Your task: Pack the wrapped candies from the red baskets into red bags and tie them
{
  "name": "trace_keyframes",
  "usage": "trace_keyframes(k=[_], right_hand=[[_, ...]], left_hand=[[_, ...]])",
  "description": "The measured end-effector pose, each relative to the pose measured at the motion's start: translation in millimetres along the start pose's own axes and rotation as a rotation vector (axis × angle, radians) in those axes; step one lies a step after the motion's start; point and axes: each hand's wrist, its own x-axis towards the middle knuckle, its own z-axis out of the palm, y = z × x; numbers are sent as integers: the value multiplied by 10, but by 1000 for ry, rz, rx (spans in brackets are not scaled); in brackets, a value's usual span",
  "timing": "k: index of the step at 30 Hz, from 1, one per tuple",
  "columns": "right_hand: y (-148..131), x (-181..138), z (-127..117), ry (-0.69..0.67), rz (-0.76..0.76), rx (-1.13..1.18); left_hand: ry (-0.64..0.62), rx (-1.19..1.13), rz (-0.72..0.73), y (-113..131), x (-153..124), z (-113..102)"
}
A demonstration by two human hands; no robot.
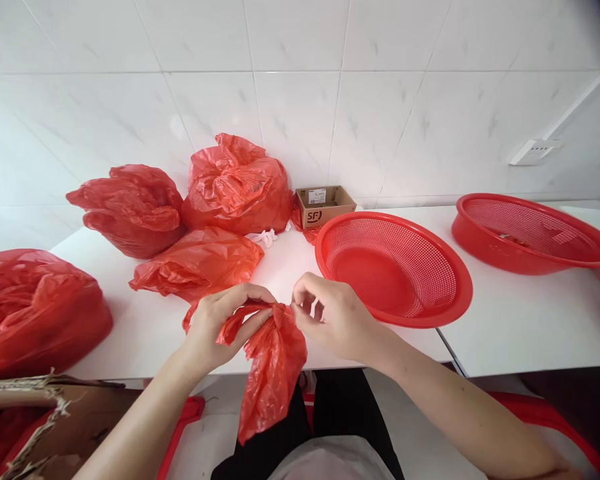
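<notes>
A red plastic bag [275,373] hangs bunched over the front edge of the table, its gathered neck between my hands. My left hand [220,327] grips the gathered part, with thumb and fingers closed around the folds. Curled in a pinch, my right hand [330,317] meets the bag at the right side of the gather. What lies right between its fingertips is small and partly hidden. Just behind my left hand lies a flattish red plastic bag [200,263].
Full red bags [240,187] stand along the wall, another [35,307] at left. A small cardboard box [325,207] sits behind a red plastic basket [385,267]; a second basket [520,247] is at right. An open carton [80,407] fills the lower left.
</notes>
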Motion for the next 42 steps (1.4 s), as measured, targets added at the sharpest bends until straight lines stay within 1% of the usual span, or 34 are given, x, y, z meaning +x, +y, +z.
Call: trace_keyframes(k=[2, 4, 7, 10, 12, 14, 16, 18, 20, 21, 23, 26, 28, 30, 32, 34, 37, 39, 42], right_hand=[[6, 6, -23, -66, 129, 204], [3, 12, -27, -123, 190, 292], [-15, 15, -1, -143, 210, 312], [-27, 20, 39, -133, 199, 278], [-23, 26, 55, -113, 129, 183], [-15, 37, 49, -78, -11, -18], [-14, 53, 17, -37, -170, -272], [-21, 73, -31, -13, -297, -466], [-31, 93, -73, -3, -379, -538], [-36, 100, -83, -2, -394, -538], [-41, 103, -79, -9, -363, -484], [-47, 72, -33, -33, -224, -327], [-45, 25, -6, -36, -152, -239], [-31, -37, 0, -48, -103, -197], [0, -99, -16, -84, -68, -187], [45, -146, -46, -111, -33, -176], [119, -165, -72, -66, -8, -97], [148, -153, -34, -48, -27, 16], [143, -143, 126, -52, -70, 194]], left_hand=[[2, 8, 17, -8, -11, 9], [9, 29, 32, -2, -10, 12], [20, 68, 56, 27, 7, 2], [-9, 72, 93, 40, 26, -18], [-56, 54, 102, 25, 31, -27], [-99, 36, 94, 2, 29, -29], [-103, 7, 79, -17, 23, -27], [-79, -36, 50, -24, 18, -24], [-63, -76, 17, -22, 17, -20], [-63, -84, 10, -21, 20, -17], [-58, -71, 26, -20, 32, -13], [-60, -32, 86, -33, 53, -33], [-23, -7, 116, -53, 47, -71], [41, 17, 123, -79, 15, -119], [77, 19, 91, -101, -35, -154], [66, -9, 12, -102, -77, -167], [40, -58, -117, -46, -72, -161], [13, -82, -134, 12, -24, -150], [3, -127, -110, 73, 44, -122]])
